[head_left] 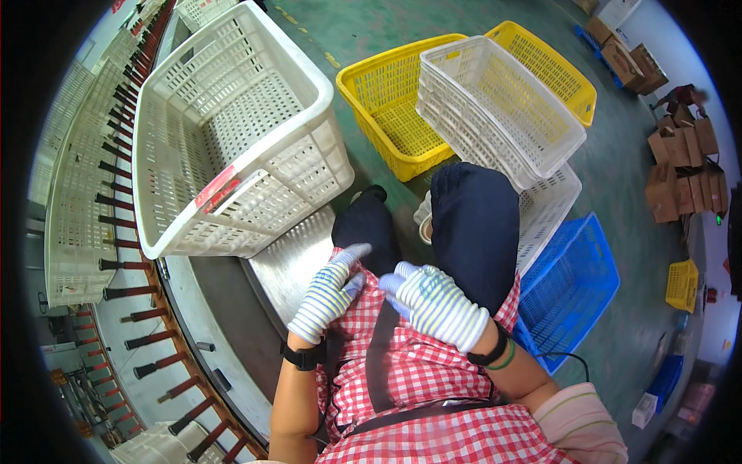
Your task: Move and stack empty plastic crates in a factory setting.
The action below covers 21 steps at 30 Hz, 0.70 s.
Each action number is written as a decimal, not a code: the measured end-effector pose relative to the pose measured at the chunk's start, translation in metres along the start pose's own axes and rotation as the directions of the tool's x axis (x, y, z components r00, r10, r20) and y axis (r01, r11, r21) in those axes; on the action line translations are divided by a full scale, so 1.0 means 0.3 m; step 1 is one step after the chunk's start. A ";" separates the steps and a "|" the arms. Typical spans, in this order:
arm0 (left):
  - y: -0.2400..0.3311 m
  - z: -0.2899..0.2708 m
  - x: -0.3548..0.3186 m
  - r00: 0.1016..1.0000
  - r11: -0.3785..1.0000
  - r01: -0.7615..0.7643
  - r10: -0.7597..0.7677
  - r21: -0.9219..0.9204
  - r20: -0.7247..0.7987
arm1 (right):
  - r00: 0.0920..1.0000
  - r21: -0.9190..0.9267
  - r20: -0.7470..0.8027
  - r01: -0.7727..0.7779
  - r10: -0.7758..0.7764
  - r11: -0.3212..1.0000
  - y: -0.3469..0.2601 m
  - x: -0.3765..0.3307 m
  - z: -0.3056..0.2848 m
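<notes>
Red-checked garment across your lap; above it, your left hand, thumb parted from fingers, and right hand, fingers loosely bent. Neither visibly holds anything, though the right fingertips are partly hidden. White crate: ahead-left, by the metal desk; a two-handed rim grip would best steady it. Dark handles crowd the left; open room lies over your lap.

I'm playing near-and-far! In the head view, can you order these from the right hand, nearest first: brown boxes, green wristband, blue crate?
1. Green wristband, on that wrist.
2. Blue crate, to the right.
3. Brown boxes, far right.
</notes>
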<state>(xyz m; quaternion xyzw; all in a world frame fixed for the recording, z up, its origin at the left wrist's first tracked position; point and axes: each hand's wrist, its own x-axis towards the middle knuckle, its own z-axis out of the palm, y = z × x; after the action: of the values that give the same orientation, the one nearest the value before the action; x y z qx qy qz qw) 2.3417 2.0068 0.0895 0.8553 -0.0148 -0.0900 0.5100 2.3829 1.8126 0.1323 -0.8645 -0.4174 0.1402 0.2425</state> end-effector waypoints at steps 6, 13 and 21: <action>-0.086 0.010 -0.050 0.999 0.990 -0.007 0.014 0.141 -0.049 | 0.995 -0.049 0.023 0.093 -0.092 0.994 -0.018 -0.108 0.006; -0.101 0.004 -0.111 0.891 0.974 -0.050 0.143 0.219 -0.430 | 0.991 -0.187 -0.122 -0.067 0.044 0.980 0.066 -0.217 -0.032; -0.021 0.022 -0.178 0.886 0.959 -0.096 0.205 0.268 -0.416 | 0.873 0.016 -0.486 0.039 -0.026 0.999 0.053 -0.346 -0.108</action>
<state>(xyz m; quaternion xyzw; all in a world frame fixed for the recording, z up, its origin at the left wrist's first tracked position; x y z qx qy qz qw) 2.2876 2.0104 0.0882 0.9049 0.0232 0.1481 0.3984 2.3442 1.7122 0.1552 -0.8617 -0.3558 -0.0801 0.3529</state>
